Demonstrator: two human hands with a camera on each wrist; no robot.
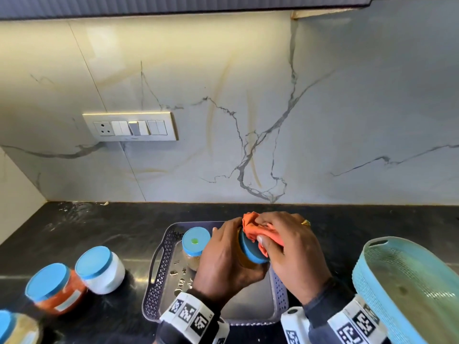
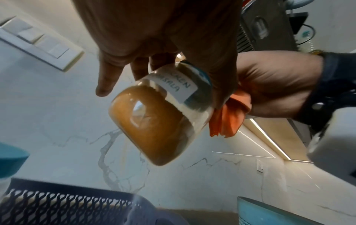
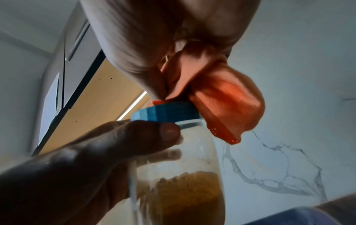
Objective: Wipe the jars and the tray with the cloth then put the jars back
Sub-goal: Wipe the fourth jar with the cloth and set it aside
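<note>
My left hand (image 1: 223,259) grips a clear jar of brown powder (image 2: 154,126) with a blue lid (image 1: 250,249), tilted above the grey tray (image 1: 159,271). A white label is on the jar's side. My right hand (image 1: 288,247) holds a bunched orange cloth (image 1: 258,227) and presses it on the lid; in the right wrist view the cloth (image 3: 227,103) drapes over the lid's (image 3: 167,114) edge. A second blue-lidded jar (image 1: 195,245) stands in the tray's far left corner. Three more blue-lidded jars stand on the counter to the left: a white one (image 1: 101,269), an orange-red one (image 1: 56,289) and a tan one (image 1: 15,328).
A light blue plastic basket (image 1: 407,289) sits at the right on the black stone counter (image 1: 87,232). A marble wall with a switch panel (image 1: 130,126) rises behind. The tray's floor shows pale smudges near its left side.
</note>
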